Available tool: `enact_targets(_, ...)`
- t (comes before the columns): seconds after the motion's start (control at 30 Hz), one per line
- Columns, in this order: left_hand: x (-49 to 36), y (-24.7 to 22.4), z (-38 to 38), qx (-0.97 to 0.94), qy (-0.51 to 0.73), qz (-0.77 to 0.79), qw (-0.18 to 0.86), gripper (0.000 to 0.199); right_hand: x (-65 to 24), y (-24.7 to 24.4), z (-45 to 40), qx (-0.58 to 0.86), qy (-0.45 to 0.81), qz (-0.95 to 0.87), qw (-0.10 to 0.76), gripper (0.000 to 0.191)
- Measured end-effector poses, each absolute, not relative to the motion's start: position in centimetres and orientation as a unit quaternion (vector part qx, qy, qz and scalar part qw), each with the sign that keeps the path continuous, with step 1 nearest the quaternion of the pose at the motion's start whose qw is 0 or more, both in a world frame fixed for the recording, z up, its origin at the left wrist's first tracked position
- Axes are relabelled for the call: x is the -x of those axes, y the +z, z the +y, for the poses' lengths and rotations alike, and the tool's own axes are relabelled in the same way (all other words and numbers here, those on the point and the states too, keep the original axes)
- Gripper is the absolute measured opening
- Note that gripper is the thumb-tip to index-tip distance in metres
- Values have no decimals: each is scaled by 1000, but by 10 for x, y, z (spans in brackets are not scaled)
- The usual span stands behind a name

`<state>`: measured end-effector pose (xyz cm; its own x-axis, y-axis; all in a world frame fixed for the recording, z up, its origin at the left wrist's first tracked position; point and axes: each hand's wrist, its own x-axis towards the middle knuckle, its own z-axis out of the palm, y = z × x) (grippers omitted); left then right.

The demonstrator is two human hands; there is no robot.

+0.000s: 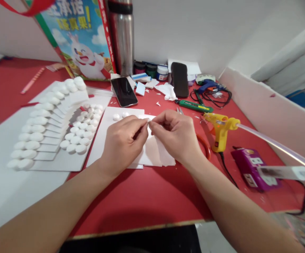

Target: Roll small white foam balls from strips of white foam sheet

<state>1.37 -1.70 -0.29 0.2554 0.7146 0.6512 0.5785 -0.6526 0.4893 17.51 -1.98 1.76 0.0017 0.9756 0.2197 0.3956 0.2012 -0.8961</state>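
A person's bare left hand (124,140) and bare right hand (176,131) meet fingertip to fingertip over the red-topped table (142,200). Each grip is a pinch of thumb and forefinger, both closed on a tiny white piece (149,119) whose shape is mostly hidden by the fingers.

Taking the clock from those fingertips, loose white paper sheets (152,156) lie below at six o'clock. Two small round white discs (116,117) sit on the white surface towards nine o'clock. Farther out at nine, a pale flat rectangular board (61,164) carries a curved double row of plump white oval pads (32,144), with thin white strips beside them, and a cluster of smaller white round pads (76,140).

At three o'clock stands a yellow plastic glue gun (221,135), a long clear glue stick (271,139) jutting from its back towards four. Near four, an orange-red curved handle (207,147) is partly covered by the right hand; farther off lies a purple box (255,165). A green slim-bodied tool (194,105) rests between two and three, and a black-screened phone (124,92) between ten and eleven.
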Motion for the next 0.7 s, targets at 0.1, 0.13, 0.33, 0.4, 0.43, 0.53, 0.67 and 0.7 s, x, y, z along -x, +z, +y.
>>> enact_targets(0.1,-11,-6,-16,-822,401,402,-33,23,-175,15,-21,529,338,-636,449,15)
enact_targets(0.13,-10,-7,-15,-830,383,401,-61,25,-176,14,-21,525,348,-631,453,15)
enact_targets(0.33,-9,-5,-13,-826,424,370,37,27,-178,17,-21,525,359,-613,469,16)
enact_targets(0.4,-10,-1,-12,-788,458,375,171,23,-179,20,-22,524,341,-631,459,15)
enact_targets(0.43,-9,0,-11,-765,468,376,235,22,-181,21,-22,522,328,-645,452,14)
enact_targets(0.53,-8,5,-9,-711,473,375,360,17,-184,21,-23,510,281,-688,434,12)
enact_targets(0.67,-6,5,-7,-724,474,373,334,14,-185,20,-23,498,247,-717,421,11)
enact_targets(0.7,-5,5,-8,-738,474,374,301,15,-185,20,-23,498,249,-717,420,11)
